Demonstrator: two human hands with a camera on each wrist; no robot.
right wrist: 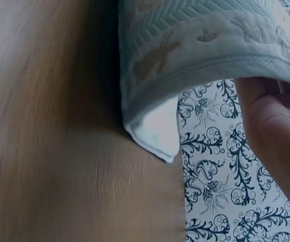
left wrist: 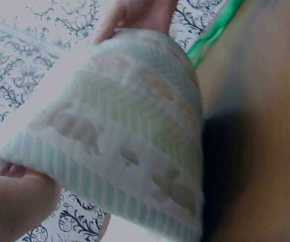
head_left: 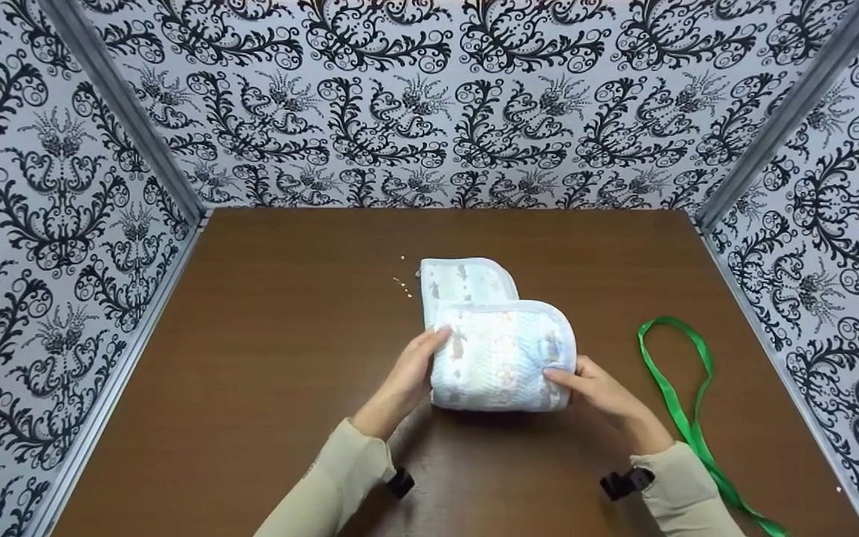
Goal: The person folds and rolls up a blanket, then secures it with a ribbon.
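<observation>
1. The printed cloth, pale with animal figures and zigzag bands, is near the middle of the table, slightly toward its right edge. It is folded over, with another rounded part behind, toward the far edge.
2. The left hand grips the cloth at its left side, the thumb on top. The right hand pinches the right side. The two hands are apart from each other, with the cloth between them.
3. Some white crumbs lie on the table, just beside the cloth's far left part.
4. A green ribbon makes a loop near the table's right edge and runs toward the near right corner.
5. The tabletop is brown, with wood grain.
6. A metal rail follows the table's left edge.
7. The back wall, beyond the far edge, and the left wall and right wall carry black scrolls on white. Grey posts rise at both far corners.
</observation>
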